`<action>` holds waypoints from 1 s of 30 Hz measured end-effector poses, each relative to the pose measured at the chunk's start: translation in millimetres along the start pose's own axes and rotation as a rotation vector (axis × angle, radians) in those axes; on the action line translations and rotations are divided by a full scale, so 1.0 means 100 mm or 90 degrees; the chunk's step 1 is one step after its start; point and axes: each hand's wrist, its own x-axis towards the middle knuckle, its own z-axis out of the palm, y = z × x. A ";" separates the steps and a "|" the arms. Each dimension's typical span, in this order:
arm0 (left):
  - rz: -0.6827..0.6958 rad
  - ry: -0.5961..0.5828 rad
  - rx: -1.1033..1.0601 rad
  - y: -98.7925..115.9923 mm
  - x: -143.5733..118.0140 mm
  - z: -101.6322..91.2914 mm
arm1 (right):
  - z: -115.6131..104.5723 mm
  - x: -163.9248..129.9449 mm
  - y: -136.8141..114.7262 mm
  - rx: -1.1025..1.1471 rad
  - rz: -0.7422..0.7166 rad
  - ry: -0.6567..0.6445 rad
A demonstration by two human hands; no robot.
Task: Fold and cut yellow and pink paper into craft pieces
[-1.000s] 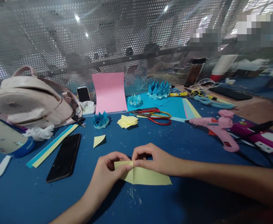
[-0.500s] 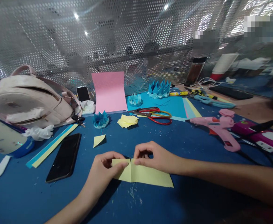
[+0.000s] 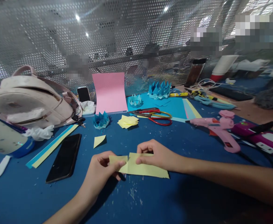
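Yellow paper [image 3: 148, 169] is held over the near middle of the blue counter [image 3: 57, 199], and on my remote feed a split shows in its far edge. I see the fingers of the left hand [image 3: 99, 168] clamped on its left part and those of the right hand [image 3: 159, 156] pinching it just right of the split. Farther off, scissors [image 3: 153, 110] lie left of a pink glue gun [image 3: 225, 124].

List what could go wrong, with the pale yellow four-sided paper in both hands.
The pale yellow four-sided paper is split at its top edge between the left hand and right hand, so the tear could run crooked if they pull unevenly. The small pale yellow paper scrap lies loose beyond the left hand and might be brushed aside.
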 end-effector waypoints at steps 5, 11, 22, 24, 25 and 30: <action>-0.008 -0.044 -0.014 0.00 0.03 -0.03 | -0.01 0.00 0.01 0.024 0.020 0.002; 0.017 -0.016 0.002 -0.05 0.02 -0.05 | -0.01 0.01 0.01 0.039 0.061 0.023; 0.035 0.043 0.054 -0.03 0.05 -0.15 | -0.08 0.05 0.05 0.002 0.030 0.084; 0.067 0.043 0.132 -0.02 0.12 -0.25 | -0.09 0.06 0.05 -0.012 -0.009 0.087; 0.098 0.051 0.184 -0.02 0.17 -0.32 | -0.09 0.06 0.05 -0.021 -0.034 0.088; 0.360 0.153 0.573 0.03 0.33 -0.61 | -0.07 0.04 0.05 -0.028 -0.052 0.051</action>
